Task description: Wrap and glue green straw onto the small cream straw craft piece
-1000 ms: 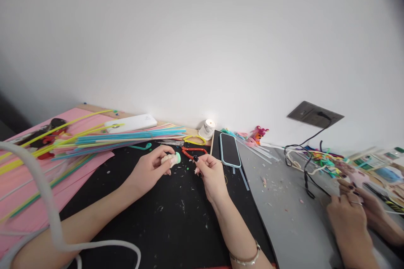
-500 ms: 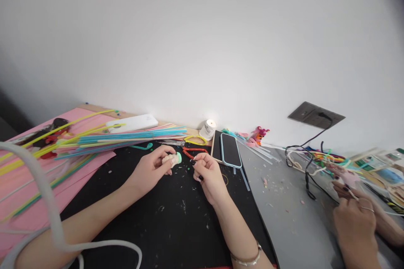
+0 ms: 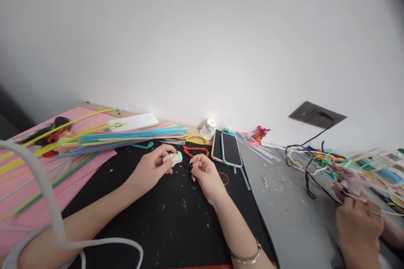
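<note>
My left hand (image 3: 154,164) is closed round a small ribbed cream piece with a pale green end (image 3: 179,157). The fingers hide much of it, and its kind is unclear. To the right, my right hand (image 3: 204,173) is apart from that piece, with thumb and index finger curled together. Whatever sits in this pinch, if anything, is too small to make out. Both hands are above a black mat (image 3: 170,218). Just beyond my right hand lies a red bent loop (image 3: 196,151), with a yellow loop (image 3: 195,139) behind it.
Pipe cleaners (image 3: 132,135) lie in a bundle on pink sheets (image 3: 91,166) at left. A phone (image 3: 231,150) and a white cup (image 3: 208,128) stand near the wall. A white cable (image 3: 53,201) crosses the left foreground. Another person's hands (image 3: 360,222) work at right.
My right hand's fingers have shifted slightly, and the dark spots at its fingertips no longer show. My left hand keeps its hold on the cream-and-green piece.
</note>
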Available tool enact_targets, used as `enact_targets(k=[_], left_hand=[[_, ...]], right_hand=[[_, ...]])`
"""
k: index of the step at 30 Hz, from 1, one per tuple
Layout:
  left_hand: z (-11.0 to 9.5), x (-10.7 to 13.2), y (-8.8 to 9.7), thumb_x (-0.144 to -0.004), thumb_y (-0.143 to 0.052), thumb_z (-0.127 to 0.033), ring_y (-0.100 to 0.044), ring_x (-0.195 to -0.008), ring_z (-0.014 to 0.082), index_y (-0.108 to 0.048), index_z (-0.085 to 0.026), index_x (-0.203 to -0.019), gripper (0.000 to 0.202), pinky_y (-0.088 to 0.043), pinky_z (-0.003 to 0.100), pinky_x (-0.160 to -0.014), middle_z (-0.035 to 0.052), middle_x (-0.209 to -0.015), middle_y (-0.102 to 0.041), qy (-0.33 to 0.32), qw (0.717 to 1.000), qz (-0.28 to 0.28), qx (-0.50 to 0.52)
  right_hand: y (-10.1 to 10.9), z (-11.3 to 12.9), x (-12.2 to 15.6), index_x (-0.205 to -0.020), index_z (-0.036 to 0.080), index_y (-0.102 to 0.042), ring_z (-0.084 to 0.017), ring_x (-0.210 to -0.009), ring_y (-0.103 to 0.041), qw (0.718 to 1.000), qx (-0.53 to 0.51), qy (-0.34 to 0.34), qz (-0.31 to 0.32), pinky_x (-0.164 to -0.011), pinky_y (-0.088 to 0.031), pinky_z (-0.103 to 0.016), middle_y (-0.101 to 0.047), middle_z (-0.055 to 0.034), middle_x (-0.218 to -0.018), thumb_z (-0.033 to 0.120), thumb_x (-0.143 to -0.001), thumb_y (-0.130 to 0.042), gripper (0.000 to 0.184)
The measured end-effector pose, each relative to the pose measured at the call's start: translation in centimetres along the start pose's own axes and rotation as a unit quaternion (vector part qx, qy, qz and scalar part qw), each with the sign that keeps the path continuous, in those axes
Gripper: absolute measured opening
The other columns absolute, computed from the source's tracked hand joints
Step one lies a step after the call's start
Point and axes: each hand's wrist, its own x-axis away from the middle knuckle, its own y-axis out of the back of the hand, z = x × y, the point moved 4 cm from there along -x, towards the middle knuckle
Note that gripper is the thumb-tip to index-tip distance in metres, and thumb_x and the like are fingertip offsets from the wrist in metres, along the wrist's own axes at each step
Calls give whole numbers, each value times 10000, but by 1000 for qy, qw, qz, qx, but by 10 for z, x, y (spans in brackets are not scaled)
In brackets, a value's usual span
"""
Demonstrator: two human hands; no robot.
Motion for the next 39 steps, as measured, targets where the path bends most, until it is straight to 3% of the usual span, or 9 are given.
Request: enact_targets(k=[6, 13, 19, 25, 29, 32, 39], left_hand=[[-3, 0, 0, -830, -538, -366, -591, -626, 144, -534, -212, -959, 201, -488, 282, -646, -40, -713, -534, 0, 1000, 0, 7], [-1, 0, 1, -825, -533, -326, -593, -617, 143, -533, -214, -965, 179, -482, 277, -650, -43, -702, -539, -1, 1000, 0, 9], [0, 1, 2, -822, -527, -292, -598, -619, 146, -528, -215, -977, 173, -478, 281, -656, -44, -695, -542, 5, 1000, 0, 9], [-3, 2, 0, -826, -526, -296, -590, -615, 140, -525, -215, -960, 156, -471, 276, -658, -48, -680, -531, 5, 1000, 11, 6], [-7, 3, -3, -830, -520, -324, -588, -617, 143, -532, -210, -960, 173, -478, 274, -642, -33, -703, -552, -4, 1000, 28, -4], [-13, 6, -6, -834, -498, -296, -586, -620, 139, -546, -209, -946, 150, -485, 267, -624, -14, -760, -574, -26, 997, 61, -27], [-25, 8, -10, -803, -480, -210, -585, -631, 138, -562, -202, -915, 139, -462, 239, -581, 16, -850, -616, -64, 986, 96, -123]], right_hand=[[-4, 5, 2, -785, 166, -526, -26, -376, -278, 1000, -18, -8, 11, -384, -192, -172, -395, 120, -476, 151, -655, -624, 163], [-5, -2, 2, -813, 176, -525, -17, -343, -144, 999, -17, -41, 23, -341, -105, -163, -271, 146, -429, 327, -744, -639, 202], [-6, -4, 1, -827, 145, -582, -37, -365, -266, 998, -41, -45, 19, -339, -198, -158, -394, 86, -472, 471, -832, -496, 338], [-2, -1, 0, -833, 137, -594, -58, -418, -476, 1000, 13, -13, -16, -435, -382, -170, -612, 23, -560, 233, -698, -654, 177], [-1, 1, 0, -828, 143, -580, -58, -353, -432, 998, 46, 3, -32, -370, -341, -166, -576, 37, -480, 353, -782, -590, 215], [-4, 0, 1, -851, 155, -572, -55, -374, -446, 999, 49, -6, -18, -351, -343, -159, -582, 35, -554, 419, -785, -588, 273], [-9, -6, 2, -866, 136, -609, -63, -431, -510, 998, 22, -42, 31, -408, -428, -170, -599, 18, -591, 383, -735, -658, 284]])
